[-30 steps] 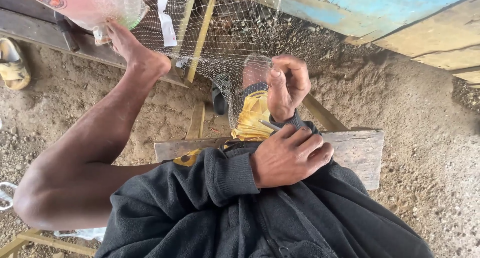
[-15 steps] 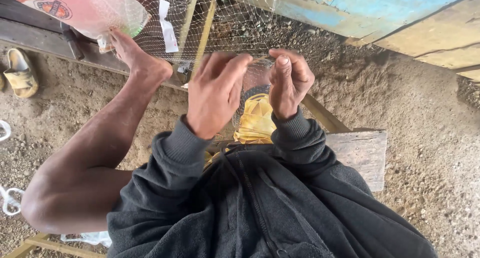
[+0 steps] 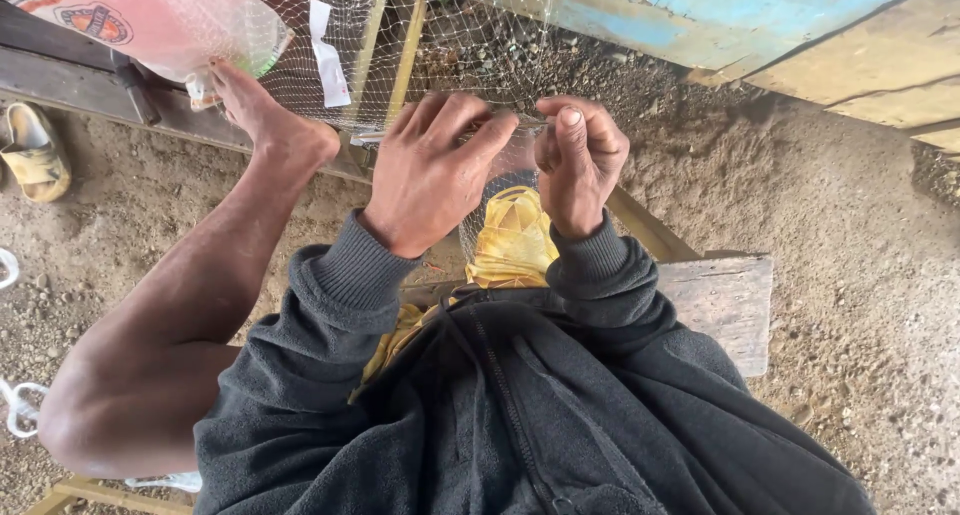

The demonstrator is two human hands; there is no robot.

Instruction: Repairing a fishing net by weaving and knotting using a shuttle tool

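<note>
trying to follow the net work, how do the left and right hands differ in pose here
The left hand is spread, back to the camera, its fingers reaching right across the net. The right hand is curled tight, its thumb up, pinching the mesh. The left hand sits lower and wider, the right more bunched. Both meet at the same strand, and both wear dark grey sleeves.

The ground (image 3: 850,245) is bare, sandy dirt scattered with small stones and grit. A worn sandal (image 3: 35,155) lies on it at the far left, beside a dark wooden beam (image 3: 60,75) that runs across the upper left. A weathered grey plank bench (image 3: 725,310) stands on the dirt, its right end showing bare wood. Behind it a yellowish timber (image 3: 650,230) slants down to the soil, near painted blue boards (image 3: 700,15).
</note>
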